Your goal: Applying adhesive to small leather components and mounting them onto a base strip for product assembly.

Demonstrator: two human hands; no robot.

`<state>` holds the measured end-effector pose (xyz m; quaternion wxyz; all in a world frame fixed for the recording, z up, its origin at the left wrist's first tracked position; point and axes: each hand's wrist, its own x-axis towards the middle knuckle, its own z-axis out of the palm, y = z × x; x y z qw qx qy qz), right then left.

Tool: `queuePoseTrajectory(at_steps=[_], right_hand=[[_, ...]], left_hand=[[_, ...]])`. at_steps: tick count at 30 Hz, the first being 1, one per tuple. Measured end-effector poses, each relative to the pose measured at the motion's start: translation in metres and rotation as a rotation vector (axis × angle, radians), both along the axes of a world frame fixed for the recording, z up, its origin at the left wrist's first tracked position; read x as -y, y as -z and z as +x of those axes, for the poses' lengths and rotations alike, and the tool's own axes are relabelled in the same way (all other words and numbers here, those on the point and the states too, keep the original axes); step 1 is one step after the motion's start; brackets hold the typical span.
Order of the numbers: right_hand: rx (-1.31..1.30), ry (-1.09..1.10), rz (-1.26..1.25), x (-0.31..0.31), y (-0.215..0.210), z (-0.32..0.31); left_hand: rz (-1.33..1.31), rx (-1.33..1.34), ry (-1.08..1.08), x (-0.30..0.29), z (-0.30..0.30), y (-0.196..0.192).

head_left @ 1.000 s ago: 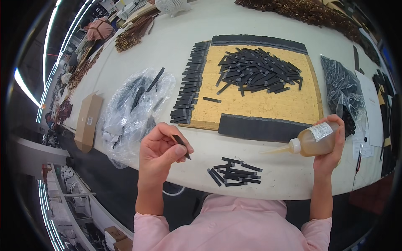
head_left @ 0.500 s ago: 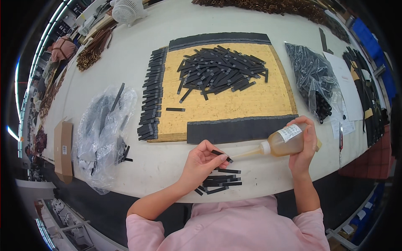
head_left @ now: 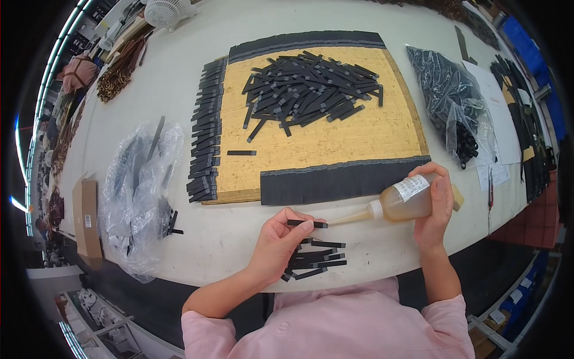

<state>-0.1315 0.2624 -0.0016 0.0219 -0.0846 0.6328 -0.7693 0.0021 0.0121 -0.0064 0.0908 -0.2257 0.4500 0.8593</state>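
Between the thumb and fingers of my left hand point(head_left: 279, 237) is a short black strip point(head_left: 306, 224), held level with its grey end to the right. My right hand point(head_left: 434, 206) grips a clear squeeze bottle point(head_left: 408, 198) of amber liquid, tipped sideways. Its long thin nozzle point(head_left: 351, 218) points left, and the tip is at the grey end of the strip. Several loose black strips point(head_left: 317, 258) lie on the table just under my left hand. Beyond my hands, a yellow board point(head_left: 335, 146) carries a heap of black strips point(head_left: 311, 90).
Strips line the board's left, far and near edges. At left are a clear plastic bag point(head_left: 140, 203) and a cardboard box point(head_left: 88, 218). A bag of black pieces point(head_left: 448, 102), paper sheets point(head_left: 502, 128) and a red slim tool point(head_left: 490, 188) lie at right. A fan point(head_left: 167, 13) stands far left.
The held strip has turned from slanting to nearly level, and its end now meets the nozzle tip. My left hand has shifted slightly left and down. The bottle stays nearly in place.
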Motion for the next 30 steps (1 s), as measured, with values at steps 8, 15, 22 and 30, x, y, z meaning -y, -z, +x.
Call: queuePoseTrajectory(at_steps=[8,15,22,30], right_hand=[[0.002,0.012,0.017,0.0005,0.0010,0.0007],[0.002,0.002,0.016,0.0019,-0.0004,0.0008],[0.010,-0.005,0.063,0.0012,0.0013,0.0001],[0.020,-0.021,0.045,0.0003,0.0028,-0.0006]], left_hand=[[0.086,0.037,-0.060,-0.0005,-0.0006,-0.0013],[0.123,0.039,-0.078,-0.0010,-0.0004,0.0005],[0.146,-0.006,-0.083,-0.0011,0.0016,0.0040],[0.169,-0.021,-0.101,-0.0010,0.0020,0.0059]])
